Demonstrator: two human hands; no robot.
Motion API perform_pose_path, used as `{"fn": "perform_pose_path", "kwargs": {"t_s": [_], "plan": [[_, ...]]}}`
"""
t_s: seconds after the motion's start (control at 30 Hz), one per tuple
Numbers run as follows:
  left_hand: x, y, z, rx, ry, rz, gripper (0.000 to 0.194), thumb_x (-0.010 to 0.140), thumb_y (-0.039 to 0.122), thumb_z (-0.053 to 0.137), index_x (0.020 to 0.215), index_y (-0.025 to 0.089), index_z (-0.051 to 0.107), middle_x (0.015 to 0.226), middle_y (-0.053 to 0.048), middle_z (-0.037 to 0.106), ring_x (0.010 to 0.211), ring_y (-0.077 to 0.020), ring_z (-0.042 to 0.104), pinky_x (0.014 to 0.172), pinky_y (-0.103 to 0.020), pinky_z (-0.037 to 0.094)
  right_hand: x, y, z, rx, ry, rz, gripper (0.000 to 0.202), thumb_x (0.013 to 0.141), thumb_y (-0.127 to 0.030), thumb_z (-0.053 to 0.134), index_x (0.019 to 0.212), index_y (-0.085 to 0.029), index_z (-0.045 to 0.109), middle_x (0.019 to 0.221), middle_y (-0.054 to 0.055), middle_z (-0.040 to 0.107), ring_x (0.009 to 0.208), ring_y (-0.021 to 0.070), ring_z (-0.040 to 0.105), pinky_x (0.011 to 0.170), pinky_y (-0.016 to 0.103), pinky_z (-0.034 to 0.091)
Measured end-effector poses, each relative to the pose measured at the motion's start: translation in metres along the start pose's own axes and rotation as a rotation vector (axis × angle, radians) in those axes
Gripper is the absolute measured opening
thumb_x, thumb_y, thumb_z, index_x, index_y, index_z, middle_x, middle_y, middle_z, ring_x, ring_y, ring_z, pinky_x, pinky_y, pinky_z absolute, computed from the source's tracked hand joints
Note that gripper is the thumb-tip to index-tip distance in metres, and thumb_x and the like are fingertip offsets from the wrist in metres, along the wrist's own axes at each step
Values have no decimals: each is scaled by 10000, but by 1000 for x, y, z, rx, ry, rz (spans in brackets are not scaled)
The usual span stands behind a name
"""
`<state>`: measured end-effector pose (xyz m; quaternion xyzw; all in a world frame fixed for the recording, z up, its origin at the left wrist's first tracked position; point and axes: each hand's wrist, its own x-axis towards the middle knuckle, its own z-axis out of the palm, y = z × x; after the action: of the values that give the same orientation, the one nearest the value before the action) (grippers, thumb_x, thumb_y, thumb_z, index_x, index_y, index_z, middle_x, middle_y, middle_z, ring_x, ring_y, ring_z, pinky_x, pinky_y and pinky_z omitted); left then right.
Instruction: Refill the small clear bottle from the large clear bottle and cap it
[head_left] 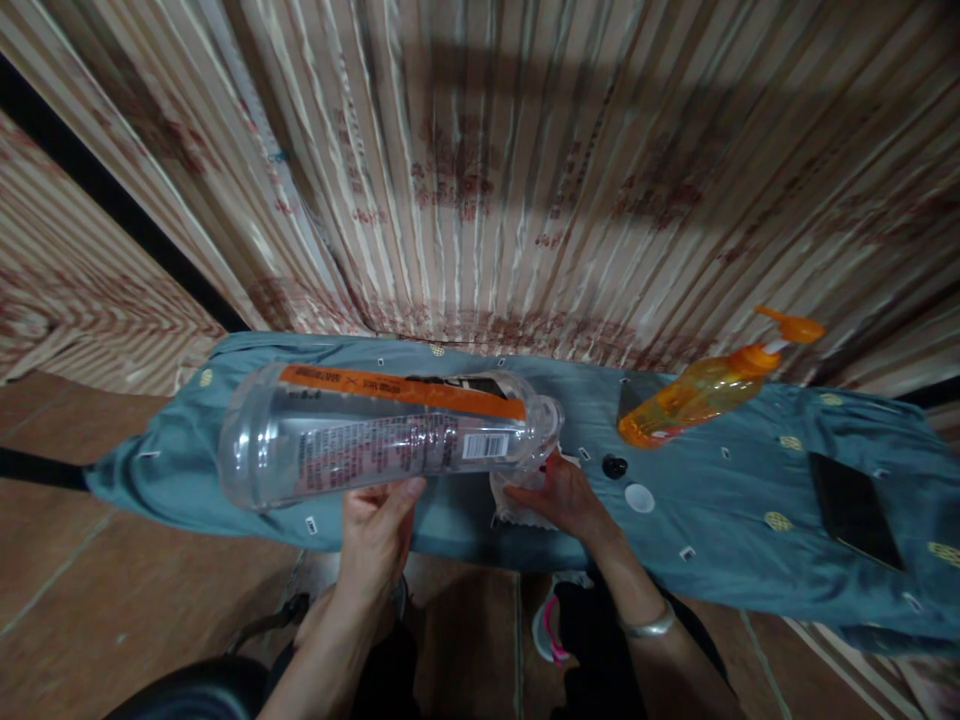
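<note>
A large clear plastic bottle (pixel 390 440) with an orange-edged label and a barcode lies sideways in the air over the cloth-covered surface. Its neck points right. My left hand (pixel 379 530) grips the bottle's body from below, the thumb along the near side. By the uncapped neck, my right hand (pixel 562 495) is closed on a white, scallop-edged cloth (pixel 521 500); its fingers come up against the bottle's mouth, and their tips are partly hidden. Just right of that hand lie a small black cap (pixel 615 467) and a white round disc (pixel 640 498).
An orange pump bottle (pixel 697 395) stands at the back right, and a dark flat phone-like object (pixel 855 510) rests farther right. The blue-green cloth (pixel 727 510) covers a long, narrow surface. Behind it hangs a striped curtain (pixel 480 180). A black pole (pixel 112 190) slants at left.
</note>
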<state>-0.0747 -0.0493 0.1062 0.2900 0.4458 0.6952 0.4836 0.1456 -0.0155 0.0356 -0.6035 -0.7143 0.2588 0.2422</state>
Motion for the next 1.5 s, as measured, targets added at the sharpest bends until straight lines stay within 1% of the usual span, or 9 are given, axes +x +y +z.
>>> {"fn": "perform_pose_path", "kwargs": {"t_s": [0.17, 0.37, 0.5, 0.7, 0.9, 1.07, 1.23, 1.4, 1.5], "plan": [[0, -2, -3, 5, 1, 2, 298, 498, 416, 898, 599, 215, 702, 573, -10, 664, 639, -178, 668, 768, -341, 555, 0, 0, 0, 0, 2, 3, 617, 725, -377, 747, 1233, -142, 486, 1103, 161, 729, 1037, 328, 701, 864, 427, 567], [0, 0, 0, -22, -6, 38, 269, 501, 383, 903, 555, 224, 693, 613, -1, 689, 654, -156, 671, 736, -296, 559, 0, 2, 1, 15, -5, 11, 635, 720, -382, 754, 1238, -124, 491, 1094, 166, 729, 1031, 327, 704, 864, 430, 567], [0, 0, 0, -22, -8, 23, 274, 506, 403, 903, 604, 222, 722, 614, -10, 690, 650, -158, 671, 748, -304, 557, 0, 2, 2, -3, 18, 2, 635, 710, -365, 766, 1244, -157, 492, 1077, 146, 737, 1014, 322, 712, 850, 442, 572], [0, 0, 0, -13, 0, 20, 301, 480, 430, 912, 622, 225, 743, 618, -9, 700, 635, -148, 673, 739, -279, 561, 0, 4, 2, -8, 12, 2, 643, 710, -375, 769, 1244, -154, 488, 1070, 139, 741, 1002, 320, 714, 853, 418, 569], [0, 0, 1, -7, -15, 29, 296, 498, 433, 907, 604, 228, 722, 579, -1, 686, 650, -160, 690, 765, -295, 564, 0, 3, 3, 5, 9, 3, 644, 714, -360, 761, 1254, -160, 473, 1109, 151, 729, 1044, 322, 702, 872, 436, 562], [0, 0, 1, 1, -6, 21, 336, 483, 454, 907, 571, 215, 689, 593, -9, 693, 658, -170, 694, 770, -308, 564, 0, 4, 2, 7, 4, 3, 614, 719, -364, 760, 1230, -160, 490, 1090, 153, 730, 1015, 333, 707, 857, 466, 565], [0, 1, 1, -9, -7, 21, 320, 486, 440, 907, 626, 222, 719, 657, -16, 717, 671, -167, 685, 772, -321, 567, 0, 4, 3, -14, 19, 3, 608, 719, -368, 761, 1236, -187, 499, 1070, 123, 741, 1011, 314, 713, 851, 425, 574], [0, 1, 0, -12, -11, 38, 299, 498, 423, 908, 523, 223, 688, 629, -7, 706, 640, -137, 667, 746, -272, 561, 0, 2, 3, -19, 17, 7, 633, 707, -363, 767, 1246, -163, 501, 1073, 131, 742, 1009, 316, 713, 852, 418, 576], [0, 0, 0, -2, -12, 26, 308, 486, 446, 909, 552, 226, 703, 612, -6, 699, 645, -143, 673, 751, -273, 560, 0, 2, 2, -4, 22, -5, 636, 713, -357, 760, 1259, -169, 493, 1087, 138, 738, 1017, 321, 710, 859, 444, 578]]}}
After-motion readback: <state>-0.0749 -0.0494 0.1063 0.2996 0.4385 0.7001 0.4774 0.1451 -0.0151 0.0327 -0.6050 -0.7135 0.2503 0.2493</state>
